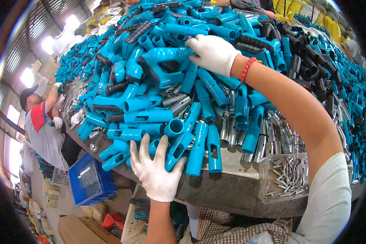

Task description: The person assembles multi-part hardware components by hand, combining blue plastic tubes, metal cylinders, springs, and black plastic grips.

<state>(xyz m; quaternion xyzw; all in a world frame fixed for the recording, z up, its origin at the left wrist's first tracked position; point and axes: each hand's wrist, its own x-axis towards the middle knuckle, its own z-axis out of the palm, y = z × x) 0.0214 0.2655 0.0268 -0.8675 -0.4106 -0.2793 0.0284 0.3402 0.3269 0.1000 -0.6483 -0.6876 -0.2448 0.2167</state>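
Left hand (pixel 156 179): lower centre of the frame, gloved in white, back toward the camera. The fingers (pixel 160 148) are spread and point upward; the thumb (pixel 180 165) extends to the upper right. The left forearm (pixel 160 223) enters vertically from the lower edge.

Right hand (pixel 215 55): upper centre, gloved in white, fingers bent, tips directed left. The right forearm (pixel 288 99) slopes down from the wrist (pixel 237 65) toward the right; the sleeved upper arm (pixel 329 195) occupies the lower right.

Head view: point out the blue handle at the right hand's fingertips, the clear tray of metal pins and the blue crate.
Blue handle (pixel 165 53): head view, on its upper bar.
Clear tray (pixel 265 174): head view, on its left wall.
Blue crate (pixel 106 179): head view, on its right-side wall.
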